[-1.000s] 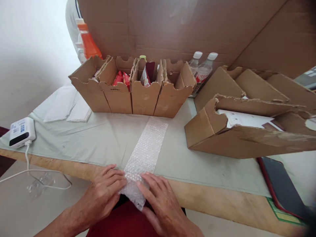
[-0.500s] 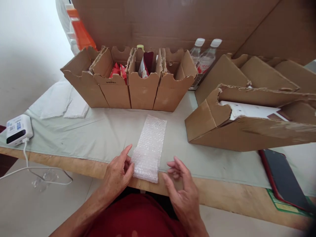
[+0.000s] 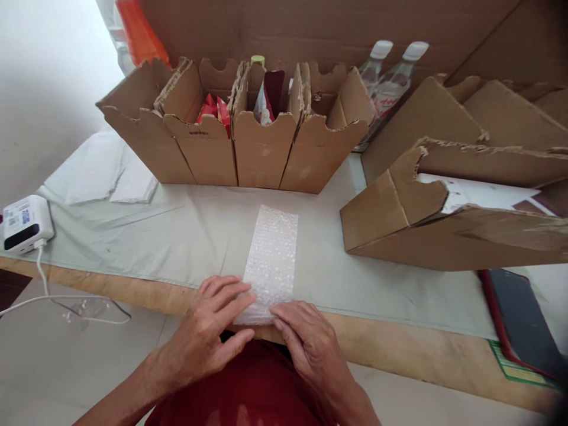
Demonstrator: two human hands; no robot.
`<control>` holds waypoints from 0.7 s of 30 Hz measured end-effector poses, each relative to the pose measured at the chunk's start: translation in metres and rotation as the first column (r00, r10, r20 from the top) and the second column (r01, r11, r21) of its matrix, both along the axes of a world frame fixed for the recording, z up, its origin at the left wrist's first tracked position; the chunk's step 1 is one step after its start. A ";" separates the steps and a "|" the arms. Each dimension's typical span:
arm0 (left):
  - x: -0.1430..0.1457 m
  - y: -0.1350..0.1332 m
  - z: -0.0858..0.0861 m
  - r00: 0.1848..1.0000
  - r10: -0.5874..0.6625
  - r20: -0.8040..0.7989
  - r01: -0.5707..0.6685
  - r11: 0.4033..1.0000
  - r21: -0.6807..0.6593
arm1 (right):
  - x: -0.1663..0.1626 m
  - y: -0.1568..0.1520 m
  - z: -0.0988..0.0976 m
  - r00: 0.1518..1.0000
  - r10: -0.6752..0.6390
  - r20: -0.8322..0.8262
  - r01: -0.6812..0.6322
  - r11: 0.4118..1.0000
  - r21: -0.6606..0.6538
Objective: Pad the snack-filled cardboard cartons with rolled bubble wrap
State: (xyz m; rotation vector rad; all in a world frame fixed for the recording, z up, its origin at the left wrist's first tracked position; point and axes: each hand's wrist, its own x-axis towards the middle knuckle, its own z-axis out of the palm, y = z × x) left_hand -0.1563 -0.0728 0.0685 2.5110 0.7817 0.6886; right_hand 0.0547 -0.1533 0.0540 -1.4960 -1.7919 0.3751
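Note:
A strip of clear bubble wrap (image 3: 271,254) lies lengthwise on the pale green cloth (image 3: 177,236) that covers the wooden table. Its near end is rolled up at the table's front edge. My left hand (image 3: 208,331) presses on that rolled end from the left, fingers curled over it. From the right, my right hand (image 3: 306,343) meets the same end, its fingertips on the roll. Both hands are closed on the wrap.
Several open cardboard bins (image 3: 235,130) stand in a row at the back, some with red packets. A larger cardboard box (image 3: 444,207) lies on its side at the right, with two water bottles (image 3: 390,83) behind it. A dark phone (image 3: 519,319) lies at right, a white power bank (image 3: 24,223) at left.
Half a second ago my hands were apart beside the wrap with the fingers loose. Now both have come back together onto its rolled near end. The visible flat strip is shorter than one second ago.

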 end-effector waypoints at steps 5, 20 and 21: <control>0.008 0.004 -0.007 0.999 0.031 0.027 -0.028 0.997 -0.077 | 0.008 0.006 0.005 0.994 -0.036 -0.102 0.022 0.990 -0.136; 0.013 0.006 -0.004 0.999 -0.003 0.042 0.005 0.998 -0.061 | 0.015 0.007 0.005 0.995 0.026 0.096 -0.025 1.000 -0.013; 0.014 0.008 -0.004 0.999 0.011 0.042 -0.008 0.997 -0.071 | 0.015 0.007 0.006 0.994 0.006 0.106 -0.006 1.000 -0.002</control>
